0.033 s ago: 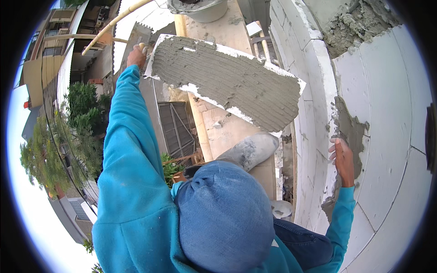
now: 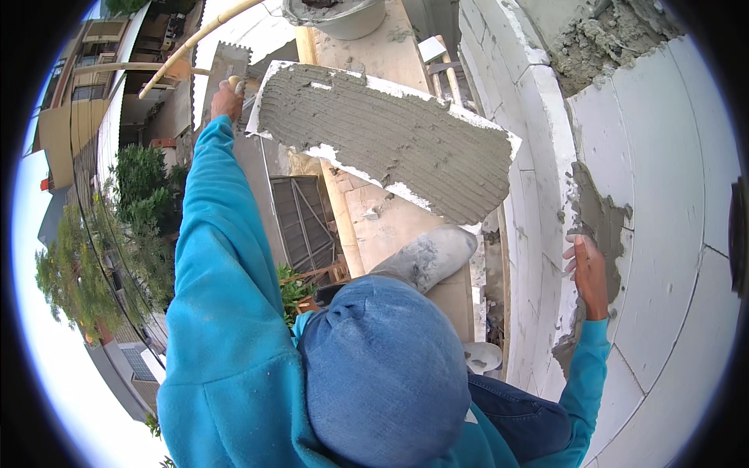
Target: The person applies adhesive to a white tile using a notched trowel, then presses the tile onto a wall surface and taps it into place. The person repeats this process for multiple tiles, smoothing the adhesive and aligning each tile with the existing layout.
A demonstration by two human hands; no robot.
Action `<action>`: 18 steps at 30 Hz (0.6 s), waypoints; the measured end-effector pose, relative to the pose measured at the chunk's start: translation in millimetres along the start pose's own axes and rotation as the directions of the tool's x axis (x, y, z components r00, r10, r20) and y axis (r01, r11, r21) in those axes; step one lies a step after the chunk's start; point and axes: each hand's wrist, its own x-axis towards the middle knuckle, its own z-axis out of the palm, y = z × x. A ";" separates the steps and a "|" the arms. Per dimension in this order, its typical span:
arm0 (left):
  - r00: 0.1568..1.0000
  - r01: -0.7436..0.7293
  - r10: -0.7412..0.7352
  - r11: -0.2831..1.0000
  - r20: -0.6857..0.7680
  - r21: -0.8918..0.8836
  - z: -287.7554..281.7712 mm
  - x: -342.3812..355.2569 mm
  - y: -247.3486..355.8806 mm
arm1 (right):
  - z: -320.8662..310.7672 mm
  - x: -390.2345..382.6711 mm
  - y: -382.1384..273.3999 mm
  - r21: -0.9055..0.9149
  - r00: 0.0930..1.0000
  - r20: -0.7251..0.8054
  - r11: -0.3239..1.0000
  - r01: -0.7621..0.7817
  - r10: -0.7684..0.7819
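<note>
Setting: outdoor work site, seen through a fisheye view; trees (image 2: 144,187) and buildings beyond on the left, a wall (image 2: 663,140) of pale blocks on the right. Below runs a wooden plank (image 2: 370,47), edged by a bamboo pole (image 2: 343,214). A bucket (image 2: 347,22) with dark grey contents stands at the far end.

Main item: a long white block (image 2: 390,140), lying slantwise over the plank in front of the person. Its upper face is largely coated in grey mortar combed into ridges; white shows along the edges. What bears its weight: cannot tell.

Left hand (image 2: 226,101): arm stretched forward, fingers wrapped around the handle of a notched trowel (image 2: 228,64), just beside the block's left end. The toothed edge points away from the person.

Right hand (image 2: 591,273): at the wall, over a smeared mortar patch (image 2: 601,214). Fingers extended, slightly apart, pinching nothing visible; firmness of contact cannot be told.

Also noted: clumped mortar (image 2: 608,39) at upper right; a pale-smeared boot (image 2: 437,253) below the block.
</note>
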 end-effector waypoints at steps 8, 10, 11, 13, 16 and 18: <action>0.993 -0.055 -0.043 0.670 -0.113 -0.740 -122.6 -77.2 28.4 | -11.1 -13.9 4.9 -0.076 0.997 -0.072 0.997 0.017 -0.023; 0.994 -0.096 0.002 0.451 -0.107 -0.887 -143.4 -120.0 74.5 | -11.3 -17.1 -6.9 -0.084 0.987 -0.105 0.990 0.113 -0.122; 0.994 -0.109 0.023 0.330 -0.107 -0.938 -152.1 -142.1 101.3 | -10.8 -18.8 -15.4 -0.088 0.978 -0.120 0.983 0.161 -0.171; 0.992 -0.084 0.105 0.182 -0.066 -0.980 -162.7 -179.0 148.0 | -13.4 -24.4 -40.1 -0.141 0.959 -0.114 0.960 0.243 -0.260; 0.942 0.015 0.334 -0.102 -0.020 -0.995 -153.6 -213.9 208.5 | -21.9 -33.2 -64.9 -0.262 0.870 -0.161 0.870 0.417 -0.465; 0.851 0.182 0.524 -0.306 -0.006 -0.935 -141.7 -225.0 250.1 | -27.0 -41.6 -77.1 -0.312 0.834 -0.179 0.834 0.455 -0.522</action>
